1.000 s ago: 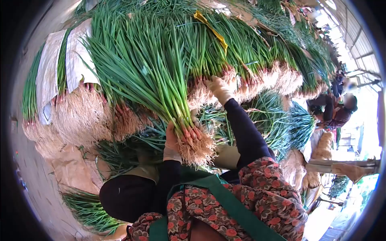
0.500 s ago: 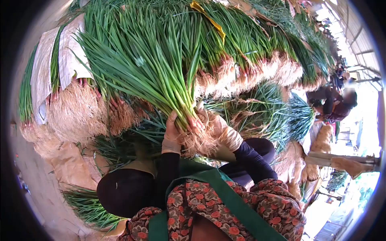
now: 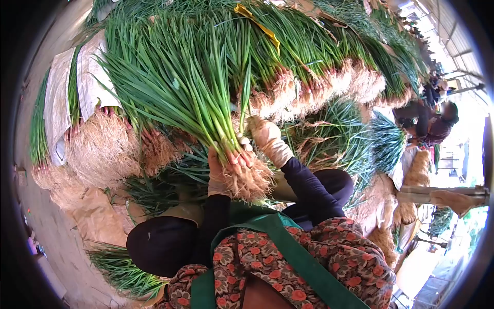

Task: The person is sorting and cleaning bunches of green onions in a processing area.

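Observation:
A bunch of spring onions (image 3: 218, 116) slants across the middle, its long green leaves up and to the left, its reddish-white bases and tangled roots (image 3: 250, 180) towards my lap. My left hand (image 3: 216, 167), in a pale glove, is wrapped round the lower stems from the left. At the bunch's right edge is my right hand (image 3: 267, 138), also gloved, its fingers curled in beside a stalk that stands a little apart from the others. Whether that stalk is between those fingers is hidden.
Rows of spring onion bundles (image 3: 309, 77) lie behind, roots facing me. A pale sack (image 3: 95, 77) covers bundles at left. Loose greens (image 3: 329, 136) lie beyond my right arm. A dark-capped head (image 3: 162, 246) is close at my left. Another person (image 3: 437, 126) sits far right, near a post (image 3: 437, 195).
My right hand has moved up and away from the roots, which now show more fully. The left hand keeps its grip on the bunch, which has shifted slightly left.

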A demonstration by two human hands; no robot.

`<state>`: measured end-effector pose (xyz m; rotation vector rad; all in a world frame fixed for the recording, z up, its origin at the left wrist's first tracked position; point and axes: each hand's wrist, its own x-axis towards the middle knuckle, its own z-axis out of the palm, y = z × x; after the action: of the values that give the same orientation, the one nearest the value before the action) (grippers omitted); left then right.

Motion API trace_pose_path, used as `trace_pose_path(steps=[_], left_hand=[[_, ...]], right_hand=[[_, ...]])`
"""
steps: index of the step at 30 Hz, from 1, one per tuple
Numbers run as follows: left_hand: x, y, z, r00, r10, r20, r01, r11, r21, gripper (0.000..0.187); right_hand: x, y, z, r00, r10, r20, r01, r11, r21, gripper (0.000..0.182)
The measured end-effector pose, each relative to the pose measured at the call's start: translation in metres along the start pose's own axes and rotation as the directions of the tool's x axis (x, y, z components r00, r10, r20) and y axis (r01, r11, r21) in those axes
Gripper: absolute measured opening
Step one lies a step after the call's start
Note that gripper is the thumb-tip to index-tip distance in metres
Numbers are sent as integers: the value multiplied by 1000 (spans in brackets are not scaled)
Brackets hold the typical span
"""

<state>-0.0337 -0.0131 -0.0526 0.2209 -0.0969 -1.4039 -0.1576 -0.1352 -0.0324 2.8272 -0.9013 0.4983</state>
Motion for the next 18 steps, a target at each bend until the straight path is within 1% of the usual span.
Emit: trace_pose_path(steps=[1, 2, 3, 4, 5, 6, 7, 8, 9, 10, 12, 13, 14, 15, 16, 17, 18], left_hand=[[0, 11, 44, 957, -127, -261, 92, 986, -142, 65], [-5, 13, 56, 962, -100, -256, 62, 987, -151, 66], [-6, 12, 51, 986, -57, -157, 35, 990, -139, 66], [-7, 10, 44, 998, -4, -55, -3, 992, -127, 66], [-10, 8, 35, 999, 25, 22, -22, 992, -126, 66], [-12, 5, 28, 996, 43, 75, -33, 991, -132, 66], [-11, 3, 23, 989, 69, 131, -51, 989, -139, 66], [-9, 1, 17, 979, 100, 179, -73, 986, -150, 67], [-8, -3, 11, 965, 125, 230, -90, 983, -158, 67], [-5, -5, 5, 946, 156, 285, -112, 980, -166, 67], [-1, -5, 0, 916, 187, 355, -143, 979, -148, 68], [-8, -2, -1, 946, 118, 301, -112, 993, -36, 71], [-7, -6, -25, 974, 42, 222, -44, 999, 3, 72], [-6, -5, -27, 970, 19, 241, -28, 999, 36, 72], [-6, -7, -30, 967, -6, 256, -12, 998, 66, 72], [-7, -5, -29, 963, -28, 267, 4, 996, 89, 71], [-6, -7, -23, 963, -8, 271, -10, 998, 65, 71]], right_hand=[[-28, 38, 43, 982, 168, 86, -188, 854, 485, 24], [-41, 59, 51, 946, 84, 312, -231, 851, 472, 25], [-38, 65, 34, 854, -4, 520, -265, 856, 443, 28], [-39, 64, 17, 686, 74, 724, -404, 867, 294, 32], [-22, 47, -28, 465, 147, 873, -465, 880, 100, 37], [-27, 47, -8, 437, 107, 893, -375, 924, 73, 39], [-36, 55, 24, 781, -92, 618, -64, 972, 226, 42], [-14, 33, -19, 721, 2, 693, -565, 580, 587, 40], [10, 10, -65, 649, 96, 755, -745, -126, 656, 38], [1, 12, -44, 762, -101, 639, -534, -656, 533, 31], [27, 11, -25, 750, -62, 659, -647, -278, 710, 28], [32, 9, -29, 726, 167, 668, -656, -126, 744, 21], [25, 25, 27, 843, 316, 436, -511, 214, 832, 15], [32, 26, 7, 842, 362, 401, -535, 458, 710, 14], [34, 32, -18, 845, 398, 357, -534, 663, 525, 12], [32, 33, -48, 918, 367, 154, -395, 792, 465, 12], [27, 40, -75, 953, 297, -50, -260, 894, 364, 11]])
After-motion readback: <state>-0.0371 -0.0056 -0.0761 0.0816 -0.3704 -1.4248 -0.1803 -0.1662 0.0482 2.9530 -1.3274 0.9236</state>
